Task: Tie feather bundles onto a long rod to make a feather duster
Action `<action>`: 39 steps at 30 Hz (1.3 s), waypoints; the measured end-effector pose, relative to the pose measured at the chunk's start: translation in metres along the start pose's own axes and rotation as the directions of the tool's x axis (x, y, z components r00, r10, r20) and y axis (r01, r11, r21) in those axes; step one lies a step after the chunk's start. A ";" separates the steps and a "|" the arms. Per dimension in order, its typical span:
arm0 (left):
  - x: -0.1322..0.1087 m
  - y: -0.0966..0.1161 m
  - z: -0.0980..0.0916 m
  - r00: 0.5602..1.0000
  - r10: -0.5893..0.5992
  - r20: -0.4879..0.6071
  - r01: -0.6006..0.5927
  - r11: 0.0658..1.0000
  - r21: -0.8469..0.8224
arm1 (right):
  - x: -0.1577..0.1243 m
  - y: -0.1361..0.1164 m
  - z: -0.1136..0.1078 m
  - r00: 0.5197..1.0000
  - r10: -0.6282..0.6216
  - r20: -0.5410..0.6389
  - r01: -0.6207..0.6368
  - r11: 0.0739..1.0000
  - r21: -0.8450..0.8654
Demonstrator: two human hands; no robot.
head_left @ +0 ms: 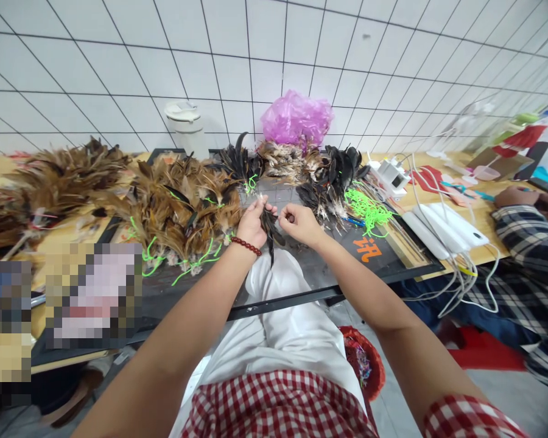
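Observation:
My left hand (252,222), with a red bead bracelet at the wrist, is closed around a small bundle of dark feathers (270,234) that hangs down over the table's front edge. My right hand (300,224) is closed in a pinch right beside it, touching the top of the same bundle. Both hands hover above a dark glass-topped mat (374,258). Bundles of brown feathers tied with green bands (182,210) lie to the left, and black feathers (333,173) to the right.
A pink plastic bag (296,117) and a white lidded cup (186,125) stand at the tiled wall. Loose green bands (369,210), white power strips and cables (442,228) lie right. Another person's plaid sleeve (525,243) rests at far right. A red basket (365,365) sits below.

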State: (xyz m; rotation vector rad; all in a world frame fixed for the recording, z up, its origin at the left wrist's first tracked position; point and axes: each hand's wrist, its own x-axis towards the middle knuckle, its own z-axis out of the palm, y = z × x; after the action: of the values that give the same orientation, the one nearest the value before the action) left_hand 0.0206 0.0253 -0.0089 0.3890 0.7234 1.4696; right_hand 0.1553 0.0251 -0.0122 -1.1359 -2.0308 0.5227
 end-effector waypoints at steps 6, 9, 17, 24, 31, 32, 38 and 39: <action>-0.005 0.001 0.004 0.996 -0.060 0.071 0.058 0.998 0.025 | 0.002 0.003 0.000 0.998 0.053 0.017 -0.055 0.981 0.187; -0.005 0.001 0.006 0.993 -0.021 0.117 0.014 0.998 0.062 | 0.003 0.003 0.001 0.995 0.094 0.031 -0.099 0.934 0.343; -0.005 -0.006 0.001 0.985 0.123 0.118 -0.158 0.918 0.365 | 0.010 0.005 -0.003 0.992 0.123 -0.022 -0.083 0.773 0.629; -0.008 -0.011 0.002 0.964 0.036 0.264 -0.149 0.895 0.421 | 0.014 0.016 -0.008 0.988 0.123 -0.092 -0.043 0.794 0.606; -0.010 -0.007 0.001 0.955 -0.127 0.267 -0.022 0.870 0.493 | 0.015 0.018 -0.018 0.992 0.107 -0.066 -0.067 0.893 0.444; -0.010 -0.006 0.001 0.954 -0.150 0.259 0.002 0.869 0.495 | 0.015 0.021 -0.024 0.993 0.107 -0.047 -0.081 0.918 0.389; -0.010 0.001 0.002 0.965 -0.184 0.184 0.097 0.910 0.402 | 0.009 0.053 -0.074 0.986 0.168 -0.006 -0.163 0.947 -0.276; -0.009 0.002 0.002 0.965 -0.198 0.175 0.116 0.912 0.393 | 0.007 0.056 -0.079 0.986 0.162 0.028 -0.142 0.925 -0.351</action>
State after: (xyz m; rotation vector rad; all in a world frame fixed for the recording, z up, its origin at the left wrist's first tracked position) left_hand 0.0207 0.0168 -0.0037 0.7563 0.8482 1.1107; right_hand 0.2443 0.0603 0.0055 -1.5140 -2.1513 0.2753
